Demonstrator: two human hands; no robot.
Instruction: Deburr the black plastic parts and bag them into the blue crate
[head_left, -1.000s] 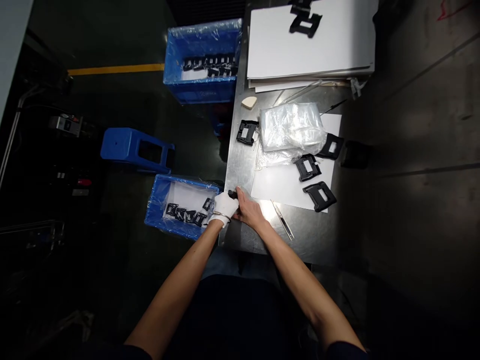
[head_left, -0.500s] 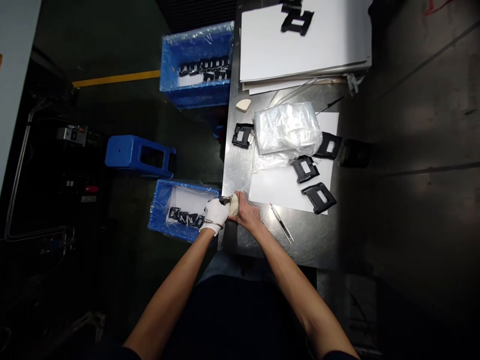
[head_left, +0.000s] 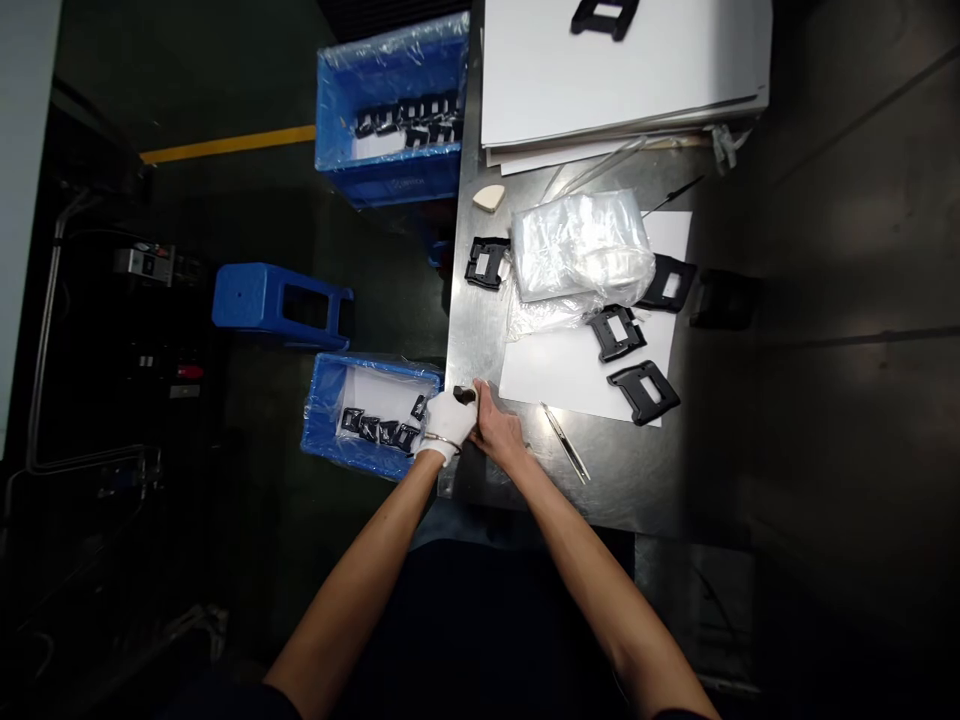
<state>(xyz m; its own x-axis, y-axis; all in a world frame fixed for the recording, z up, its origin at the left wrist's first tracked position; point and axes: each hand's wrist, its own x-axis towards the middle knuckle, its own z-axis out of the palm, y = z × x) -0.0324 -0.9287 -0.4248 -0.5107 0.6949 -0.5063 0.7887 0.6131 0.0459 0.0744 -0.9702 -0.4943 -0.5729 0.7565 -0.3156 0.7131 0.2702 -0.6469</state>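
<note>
Over the table's near left edge, my left hand [head_left: 450,422], in a white glove with a band at the wrist, is closed on a small black plastic part [head_left: 464,395], mostly covered by the fingers. My bare right hand [head_left: 498,430] presses against it from the right, fingers closed round a cream-coloured pad that is now almost wholly hidden between the hands. Just right of that hand lies a slim metal utility knife [head_left: 564,443]. Black frame-like plastic parts, one of them here [head_left: 643,391], rest on a white sheet [head_left: 555,378].
A clear plastic bag bundle [head_left: 585,245] covers part of the sheet. Another cream pad [head_left: 489,198] lies near the left edge. Stacked white sheets [head_left: 622,90] stand behind. Blue bins [head_left: 322,405] [head_left: 390,180] with bagged black parts and a blue stool [head_left: 244,295] are at left.
Both hands have shifted slightly right, closer together. The cream pad, plainly visible between them before, is now mostly covered. The whole view has shifted a little.
</note>
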